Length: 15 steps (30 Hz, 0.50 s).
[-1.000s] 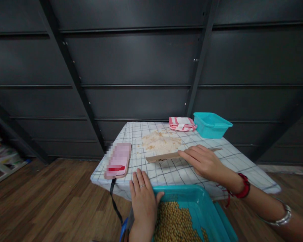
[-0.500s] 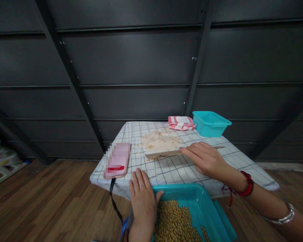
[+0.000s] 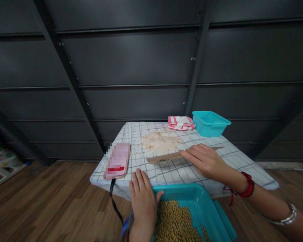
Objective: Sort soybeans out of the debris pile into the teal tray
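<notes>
My right hand [image 3: 204, 161] grips a long strip of cardboard [image 3: 164, 157], held low over the checked tablecloth with its left end just on my side of a pale, crumbly heap [image 3: 160, 142]. That heap is whitish with brownish bits; what it is made of I cannot tell. My left hand [image 3: 142, 198] lies with fingers stretched out over the table's near edge, thumb at the left rim of a teal tray [image 3: 199, 195]. Inside the tray are many small, round, tan beans or seeds [image 3: 175, 220].
On the tablecloth [image 3: 135, 129], a pink phone [image 3: 120, 156] lies at the left, partly blurred, near a black strap [image 3: 113, 201]. Toward the back right sit a folded red-and-white striped cloth [image 3: 181, 123] and a turquoise plastic basin [image 3: 210, 124]. A dark panelled wall [image 3: 131, 60] stands behind.
The cardboard strip's left end has shifted slightly toward me, away from the heap, and its broad face shows more. My left hand has stayed in place.
</notes>
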{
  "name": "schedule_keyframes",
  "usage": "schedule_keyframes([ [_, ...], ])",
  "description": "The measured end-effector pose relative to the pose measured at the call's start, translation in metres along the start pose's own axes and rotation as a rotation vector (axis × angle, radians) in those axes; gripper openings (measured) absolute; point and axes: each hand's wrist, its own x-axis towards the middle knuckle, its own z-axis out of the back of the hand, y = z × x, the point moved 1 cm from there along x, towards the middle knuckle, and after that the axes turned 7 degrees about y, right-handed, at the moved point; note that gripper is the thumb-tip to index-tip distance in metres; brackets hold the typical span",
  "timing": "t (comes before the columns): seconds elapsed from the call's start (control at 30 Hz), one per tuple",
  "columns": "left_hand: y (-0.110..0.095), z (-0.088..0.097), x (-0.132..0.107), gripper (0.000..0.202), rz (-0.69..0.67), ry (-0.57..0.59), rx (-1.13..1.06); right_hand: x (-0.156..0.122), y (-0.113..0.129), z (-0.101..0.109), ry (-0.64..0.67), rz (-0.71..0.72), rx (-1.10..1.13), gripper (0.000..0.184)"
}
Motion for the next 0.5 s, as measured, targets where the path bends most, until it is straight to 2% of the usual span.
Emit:
schedule_keyframes([
  [0.33, 0.0005, -0.0014, 0.0003, 0.081, -0.011, -0.016, 0.027, 0.0053, -0.0052, -0.0038, -0.033, 0.002, -0.036, 0.035],
  [0.5, 0.0009, -0.0013, -0.0001, 0.081, -0.009, -0.005, 0.019, 0.0021, -0.0031, -0.005, -0.021, 0.009, -0.012, 0.031],
])
